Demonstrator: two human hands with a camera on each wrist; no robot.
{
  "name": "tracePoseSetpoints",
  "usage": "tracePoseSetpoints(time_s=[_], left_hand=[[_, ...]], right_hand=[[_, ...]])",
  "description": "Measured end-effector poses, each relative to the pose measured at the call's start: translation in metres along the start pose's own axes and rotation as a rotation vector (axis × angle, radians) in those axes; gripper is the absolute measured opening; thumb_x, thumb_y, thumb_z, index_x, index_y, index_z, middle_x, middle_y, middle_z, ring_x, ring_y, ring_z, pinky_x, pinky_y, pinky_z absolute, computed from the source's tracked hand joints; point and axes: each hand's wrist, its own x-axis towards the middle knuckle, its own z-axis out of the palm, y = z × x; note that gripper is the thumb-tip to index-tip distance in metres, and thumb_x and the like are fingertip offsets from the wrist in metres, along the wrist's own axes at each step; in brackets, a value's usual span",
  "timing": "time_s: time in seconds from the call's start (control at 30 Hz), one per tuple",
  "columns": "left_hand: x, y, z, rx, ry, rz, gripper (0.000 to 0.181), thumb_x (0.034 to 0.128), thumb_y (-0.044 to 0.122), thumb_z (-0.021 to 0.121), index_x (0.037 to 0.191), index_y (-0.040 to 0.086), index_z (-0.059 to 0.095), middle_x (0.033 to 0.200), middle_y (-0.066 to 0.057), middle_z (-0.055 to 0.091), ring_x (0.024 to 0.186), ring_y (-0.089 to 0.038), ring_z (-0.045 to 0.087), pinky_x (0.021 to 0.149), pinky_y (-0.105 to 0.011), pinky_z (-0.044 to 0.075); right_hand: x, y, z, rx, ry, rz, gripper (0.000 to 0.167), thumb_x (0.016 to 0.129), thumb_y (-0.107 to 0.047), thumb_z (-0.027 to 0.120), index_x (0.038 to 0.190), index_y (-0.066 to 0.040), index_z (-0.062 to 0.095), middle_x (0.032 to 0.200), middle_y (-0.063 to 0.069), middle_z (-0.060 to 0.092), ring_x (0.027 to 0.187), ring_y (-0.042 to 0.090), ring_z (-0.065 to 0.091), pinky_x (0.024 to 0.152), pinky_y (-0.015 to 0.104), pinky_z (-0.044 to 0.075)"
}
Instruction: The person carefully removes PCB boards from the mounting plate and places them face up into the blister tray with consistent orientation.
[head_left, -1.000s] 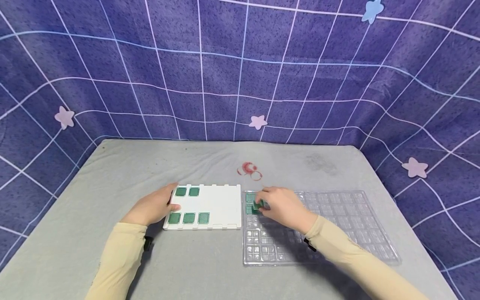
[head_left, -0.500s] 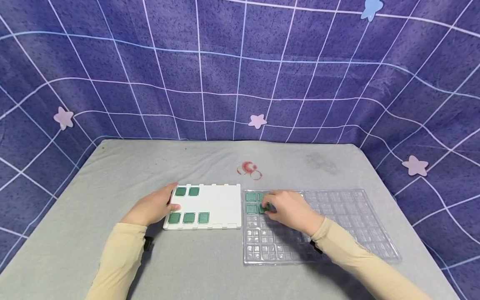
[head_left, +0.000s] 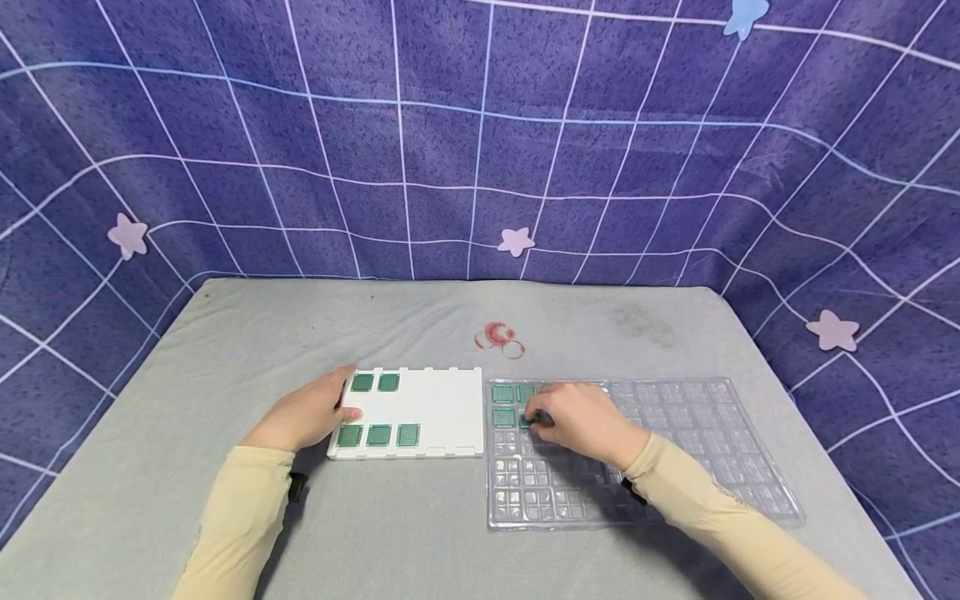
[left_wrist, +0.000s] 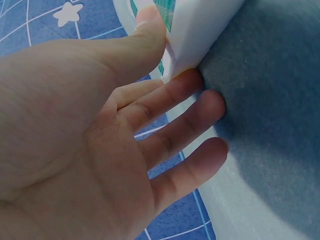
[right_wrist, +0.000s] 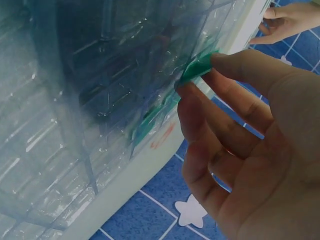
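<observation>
My left hand [head_left: 303,414] holds the left end of a white flat tray [head_left: 442,404], thumb on its top face and fingers against its edge in the left wrist view. Small green circuit boards lie on that tray, two along the far side and three [head_left: 378,435] along the near side. My right hand [head_left: 581,421] pinches another green circuit board [right_wrist: 197,67] between thumb and fingers, at a pocket of the clear plastic tray [head_left: 675,442]. More green circuit boards [head_left: 502,406] sit in pockets at that tray's far left corner. The fingers partly hide the pinched one.
Both trays lie side by side on a grey cloth-covered table [head_left: 405,517], nearly touching. Red ring-shaped marks [head_left: 498,336] stain the cloth behind them. A blue gridded curtain [head_left: 450,150] with star shapes encloses the back and sides.
My right hand has moved slightly right with the pinched circuit board, from above the leftmost pockets to a pocket in the second column, and lowered it there. My left hand has stayed put.
</observation>
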Motion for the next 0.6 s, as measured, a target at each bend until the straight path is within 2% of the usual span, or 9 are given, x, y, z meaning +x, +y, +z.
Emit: tracePoseSetpoints(time_s=[0.17, 0.4, 0.6], left_hand=[[-0.0003, -0.0005, -0.0006, 0.004, -0.005, -0.003, 0.073, 0.0961, 0.024, 0.068, 0.151, -0.010, 0.035, 0.152, -0.033, 0.045, 0.138, -0.052, 0.047, 0.111, -0.063, 0.041], [-0.0008, 0.0000, -0.0016, 0.010, -0.015, -0.013, 0.073, 0.0964, 0.025, 0.068, 0.152, -0.009, 0.035, 0.152, -0.033, 0.044, 0.138, -0.052, 0.047, 0.110, -0.063, 0.042], [-0.0006, 0.0008, -0.0017, 0.013, -0.016, -0.014, 0.073, 0.0966, 0.025, 0.068, 0.152, -0.009, 0.034, 0.153, -0.032, 0.043, 0.138, -0.052, 0.046, 0.111, -0.063, 0.041]], right_hand=[[0.0019, 0.0005, -0.0018, 0.017, 0.014, -0.015, 0.013, 0.083, -0.018, 0.082, 0.095, -0.023, 0.080, 0.093, -0.010, 0.079, 0.069, 0.005, 0.066, 0.058, 0.023, 0.054], [0.0036, 0.0004, -0.0022, 0.001, 0.051, -0.015, 0.013, 0.083, -0.016, 0.082, 0.093, -0.024, 0.080, 0.092, -0.010, 0.078, 0.068, 0.002, 0.063, 0.061, 0.025, 0.056], [0.0038, 0.0012, -0.0004, 0.000, 0.072, -0.014, 0.013, 0.081, -0.017, 0.084, 0.091, -0.023, 0.079, 0.090, -0.010, 0.077, 0.064, 0.001, 0.059, 0.056, 0.023, 0.052]])
